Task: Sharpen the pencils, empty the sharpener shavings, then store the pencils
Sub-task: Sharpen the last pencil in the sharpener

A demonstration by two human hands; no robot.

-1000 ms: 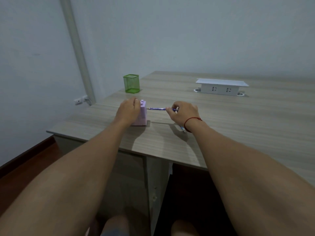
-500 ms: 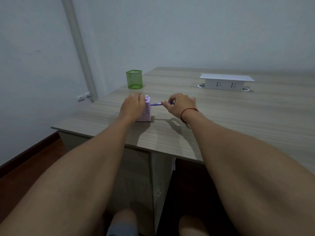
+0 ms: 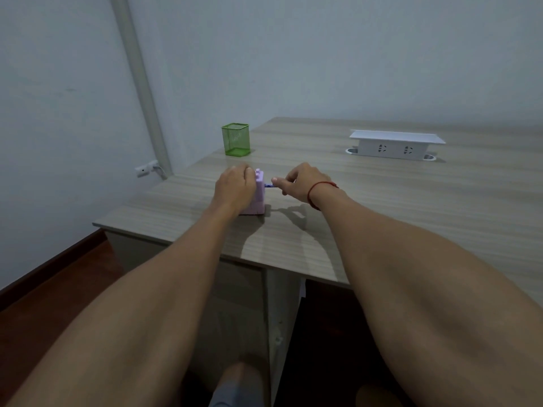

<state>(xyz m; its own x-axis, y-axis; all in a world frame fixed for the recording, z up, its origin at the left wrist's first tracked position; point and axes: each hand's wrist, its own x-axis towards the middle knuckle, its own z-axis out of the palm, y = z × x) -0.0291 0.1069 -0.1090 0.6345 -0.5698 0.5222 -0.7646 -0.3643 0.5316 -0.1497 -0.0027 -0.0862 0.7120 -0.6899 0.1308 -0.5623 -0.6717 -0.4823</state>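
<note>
My left hand (image 3: 235,186) sits on top of the sharpener (image 3: 260,198) and grips it, with my fingers curled over its far side. The sharpener is a small pink-purple box. It stands upright on the table (image 3: 382,207), near the front left corner. My hand hides most of it, so I only see its right side and a little bump on top.

My right hand (image 3: 299,183) is just beside the sharpener, on its right. It pinches the pencil (image 3: 269,185) between my thumb and my curled fingers. The pencil is blue-purple and is held level above the table, pointing left. One end meets the right side of the sharpener. Only a short bit of it shows between my thumb and the box. It has some marks on it, but they are too small to read. A red string (image 3: 320,189) goes round my right wrist.

A green mesh cup (image 3: 236,141) stands upright farther back on the table, behind my left hand and well apart from it.

Far back on the right is a white socket box (image 3: 393,148) with a flat lid on top. It has two sets of plug holes on its front. Any print on it is too small to read.

A grey pipe (image 3: 138,83) runs up the wall (image 3: 323,54) on the left. A small white plug (image 3: 145,169) sits low on the wall beside it. The floor (image 3: 58,289) is dark red-brown.
</note>
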